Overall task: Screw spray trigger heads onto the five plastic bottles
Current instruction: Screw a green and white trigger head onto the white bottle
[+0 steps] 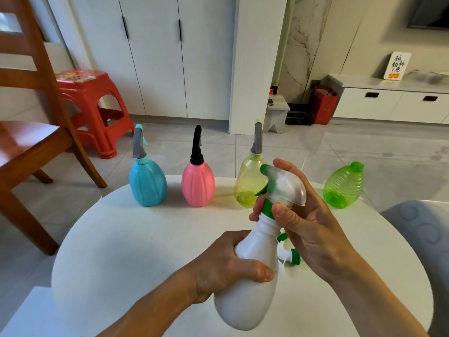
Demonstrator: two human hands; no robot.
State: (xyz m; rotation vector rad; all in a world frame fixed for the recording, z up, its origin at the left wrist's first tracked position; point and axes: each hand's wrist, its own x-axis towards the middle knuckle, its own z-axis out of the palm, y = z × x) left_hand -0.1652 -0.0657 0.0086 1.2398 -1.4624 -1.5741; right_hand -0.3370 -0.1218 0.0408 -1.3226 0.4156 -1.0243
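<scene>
We see the left hand wrapped round the upper body of a white bottle, held tilted above the round white desk at about 6 o'clock. The right hand grips the green collar of a clear-and-green trigger head sitting on that bottle's neck, thumb and fingers curled round it. Another green-and-white trigger head lies on the desk just behind the bottle, partly hidden by the right hand. Along the far desk edge, from 10 to 2 o'clock: a blue bottle with grey trigger, a pink bottle with black trigger, a yellow see-through bottle with grey trigger, all upright, and a green ribbed bottle with only a green cap-like top, leaning slightly. Off the desk, a wooden chair at 9 o'clock and a red stool at 10 o'clock.
</scene>
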